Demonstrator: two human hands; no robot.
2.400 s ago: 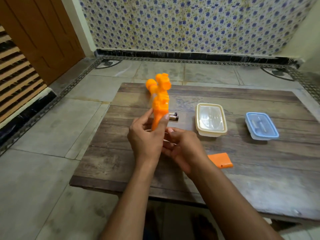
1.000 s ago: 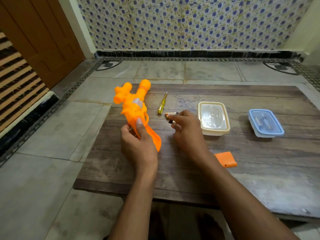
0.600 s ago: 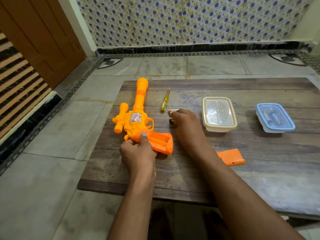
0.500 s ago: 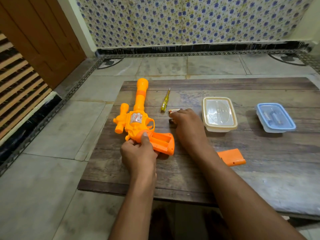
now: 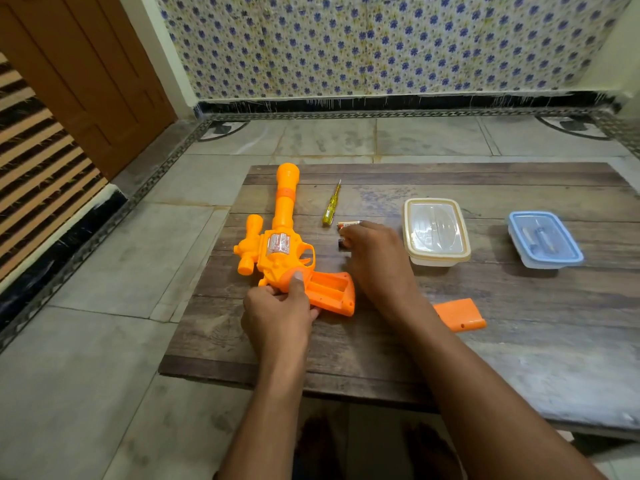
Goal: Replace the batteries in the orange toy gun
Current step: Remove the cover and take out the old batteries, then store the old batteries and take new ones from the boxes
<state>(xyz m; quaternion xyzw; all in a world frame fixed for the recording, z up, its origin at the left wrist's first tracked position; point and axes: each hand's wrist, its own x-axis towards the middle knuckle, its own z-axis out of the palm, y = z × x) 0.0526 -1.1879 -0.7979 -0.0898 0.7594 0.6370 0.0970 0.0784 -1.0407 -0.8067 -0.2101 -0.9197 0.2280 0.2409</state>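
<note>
The orange toy gun [image 5: 280,247] lies flat on the wooden table [image 5: 485,341], barrel pointing away from me. Its handle's battery compartment [image 5: 329,285] faces up, uncovered and with no batteries in it. My left hand [image 5: 277,313] grips the gun at the base of the handle, thumb on top. My right hand [image 5: 377,261] reaches over two batteries [image 5: 348,224] lying just right of the trigger; its fingers cover them, so whether it pinches one is hidden. The orange battery cover [image 5: 459,315] lies loose to the right of my forearm.
A yellow screwdriver [image 5: 330,207] lies beyond the batteries. A cream-lidded container [image 5: 436,230] stands right of my right hand, and a blue-lidded container [image 5: 545,239] further right. The table's left edge runs just beside the gun's scope.
My left hand brought the gun down from the air and laid it flat on the table. My right hand moved from the handle to the batteries and has stayed there.
</note>
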